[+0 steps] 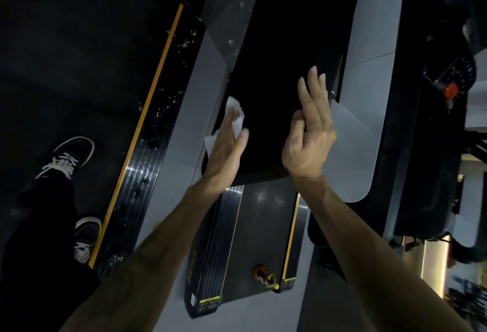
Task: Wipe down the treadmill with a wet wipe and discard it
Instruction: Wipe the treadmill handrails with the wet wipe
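We find the left hand (226, 147) laid flat, fingers straight, pressing the white wet wipe (235, 114) against the left edge of the treadmill (276, 68) black console panel. Our right hand (309, 134) hovers open beside the panel's right edge, fingers loosely extended, holding nothing.

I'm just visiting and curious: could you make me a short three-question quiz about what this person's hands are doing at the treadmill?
1. True or false: the left hand presses the white wipe with straight fingers.
2. What does the right hand hold? A) a spray bottle B) nothing C) a second wipe
3. Fill in: the wipe lies against the treadmill's black ____, beside the grey side arm.

Key: 1 true; 2 B; 3 console panel.
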Tool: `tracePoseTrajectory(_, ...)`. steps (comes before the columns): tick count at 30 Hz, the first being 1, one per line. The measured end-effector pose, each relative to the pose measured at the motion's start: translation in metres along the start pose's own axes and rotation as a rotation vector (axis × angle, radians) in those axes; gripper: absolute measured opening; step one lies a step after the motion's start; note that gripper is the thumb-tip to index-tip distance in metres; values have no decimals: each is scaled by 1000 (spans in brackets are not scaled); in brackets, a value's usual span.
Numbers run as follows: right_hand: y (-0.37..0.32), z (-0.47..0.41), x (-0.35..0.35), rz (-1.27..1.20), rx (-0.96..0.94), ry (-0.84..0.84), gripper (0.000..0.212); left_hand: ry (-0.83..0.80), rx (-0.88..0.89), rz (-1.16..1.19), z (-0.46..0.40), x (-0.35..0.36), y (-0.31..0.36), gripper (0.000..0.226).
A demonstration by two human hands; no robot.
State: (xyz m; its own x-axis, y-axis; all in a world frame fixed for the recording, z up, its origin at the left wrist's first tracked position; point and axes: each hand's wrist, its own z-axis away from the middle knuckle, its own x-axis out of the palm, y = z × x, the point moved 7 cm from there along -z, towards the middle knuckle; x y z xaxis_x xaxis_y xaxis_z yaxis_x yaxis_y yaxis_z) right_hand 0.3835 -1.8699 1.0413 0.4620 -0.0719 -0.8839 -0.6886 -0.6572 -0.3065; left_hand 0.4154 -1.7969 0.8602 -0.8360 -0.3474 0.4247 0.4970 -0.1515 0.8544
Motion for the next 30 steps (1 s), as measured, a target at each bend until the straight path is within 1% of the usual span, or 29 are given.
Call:
tracePoseTrajectory(2,0,-1,0,-6,0,1,59,12,18,-30,-34,-7,7,87)
tracePoseTrajectory(5,1,0,0,-27,3,3,59,39,-126,-30,-61,-22,-4,95)
tracePoseTrajectory(7,2,0,-1,-33,0,9,59,47,-154,10,-52,-21,-3,94)
tracePoseTrajectory(9,2,0,-1,-38,0,10,59,59,-142,55,-30,-18,2,91)
tracePoseTrajectory(13,3,1,0,-37,5,9,58,-20,-45,103,13,0,18,87)
tracePoseTrajectory(15,2,0,0,-31,-3,6,58,-42,-2,88,6,5,28,88)
tracePoseTrajectory(17,2,0,0,-29,5,0,58,5,17,43,-18,1,26,91)
tracePoseTrajectory(19,2,0,0,-32,9,-4,58,42,-31,28,-43,-8,19,91)
tracePoseTrajectory(20,2,1,1,-36,8,-5,58,51,-70,43,-55,-13,13,88)
tracePoseTrajectory(22,3,1,1,-45,9,-7,59,64,-112,110,-80,-22,-3,74)
tracePoseTrajectory(23,3,1,1,-49,9,-8,59,51,-138,155,-91,-24,-13,71)
tracePoseTrajectory(25,3,0,1,-51,4,-10,59,48,-214,169,-102,-25,-35,78)
tracePoseTrajectory(27,3,0,1,-48,6,-10,59,88,-181,189,-84,-25,-24,75)
tracePoseTrajectory(30,2,1,1,-30,5,0,59,90,-78,188,-34,-13,21,59)
